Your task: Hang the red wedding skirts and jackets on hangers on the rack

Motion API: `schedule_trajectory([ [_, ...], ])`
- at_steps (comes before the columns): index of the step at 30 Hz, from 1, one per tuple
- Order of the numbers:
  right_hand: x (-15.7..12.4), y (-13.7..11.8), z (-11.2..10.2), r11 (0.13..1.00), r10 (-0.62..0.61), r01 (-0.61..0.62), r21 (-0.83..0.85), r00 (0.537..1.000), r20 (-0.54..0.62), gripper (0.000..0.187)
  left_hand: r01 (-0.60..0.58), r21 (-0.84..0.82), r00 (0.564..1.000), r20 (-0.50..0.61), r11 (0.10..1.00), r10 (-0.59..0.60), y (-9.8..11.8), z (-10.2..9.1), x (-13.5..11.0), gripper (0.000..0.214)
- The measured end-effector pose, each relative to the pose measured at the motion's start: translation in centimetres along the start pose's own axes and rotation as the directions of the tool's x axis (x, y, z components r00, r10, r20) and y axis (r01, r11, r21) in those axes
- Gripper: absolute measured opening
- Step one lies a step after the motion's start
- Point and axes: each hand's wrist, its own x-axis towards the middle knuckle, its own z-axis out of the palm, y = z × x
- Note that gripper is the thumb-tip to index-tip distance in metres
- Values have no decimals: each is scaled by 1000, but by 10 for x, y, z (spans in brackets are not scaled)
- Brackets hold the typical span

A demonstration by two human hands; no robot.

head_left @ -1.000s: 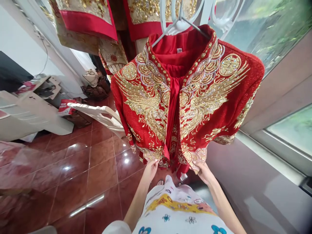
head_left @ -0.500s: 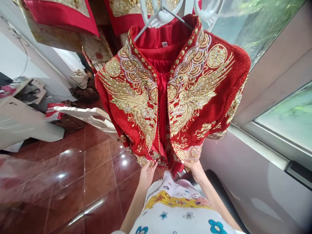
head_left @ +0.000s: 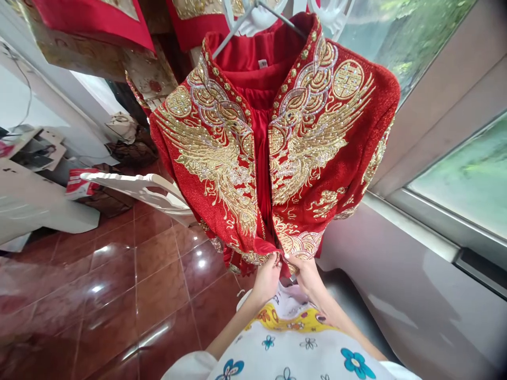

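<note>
A red embroidered jacket (head_left: 222,174) hangs in the centre of the frame from 1 white hanger (head_left: 257,8), in front of a window. Both hands are closed, gripping its lower front edges at bottom centre. The left hand (head_left: 267,278) pinches the hem of one front panel, and the right hand (head_left: 307,277) pinches the hem of the other, just beside it. The 2 panels meet above the fingers, with a strip of red lining (head_left: 260,137) showing between them higher up.

Each panel carries 1 gold sequinned phoenix (head_left: 312,142) and 1 round double-happiness medallion (head_left: 347,79). There is 1 white label (head_left: 262,64) inside the collar. At the bottom edge of the frame is the person's white shirt (head_left: 301,351), printed with blue flowers.

At the upper left, 2 more red-and-gold garments (head_left: 91,21) hang behind the jacket. Below them, 1 white chair (head_left: 134,184) stands near the jacket's left side, above a glossy red tile floor (head_left: 158,285). White furniture (head_left: 35,206) sits at the far left, and 2 window panes (head_left: 459,179) fill the right.
</note>
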Motion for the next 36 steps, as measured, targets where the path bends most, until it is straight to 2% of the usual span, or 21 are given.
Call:
schedule_trajectory([
  [5,-8,2,0,1000,-4,4,-8,1000,2,30,-11,-11,1000,26,1000,12,10,1,-11,20],
  [8,-10,1,1,1000,10,-10,8,1000,-4,32,-6,-76,1000,-7,997,5,17,5,-13,22],
  [11,-10,0,0,1000,15,-15,16,1000,-7,33,77,-308,992,-68,948,-103,23,10,-14,19],
  [14,-9,1,-2,1000,10,-10,-2,1000,7,33,154,-549,967,-86,822,-239,28,15,-15,18],
  [17,-9,2,-3,1000,10,-9,-7,1000,14,34,116,-629,968,-104,769,-230,29,16,-17,26],
  [22,-9,2,-3,1000,8,-8,16,1000,10,35,-12,-559,992,-113,829,-62,23,14,-19,28],
  [27,-9,0,-1,999,18,-18,27,1000,17,35,-129,-398,983,-172,908,65,19,10,-17,32],
  [31,-7,3,-1,999,12,-12,30,1000,-6,36,-162,-228,978,-166,960,126,18,7,-15,31],
  [33,-6,5,-1,998,30,-30,52,999,-11,35,-172,-225,978,-159,959,138,12,5,-13,29],
  [36,-4,8,-1,995,74,-74,70,997,0,32,-154,-322,983,-147,934,111,-4,3,-10,29],
])
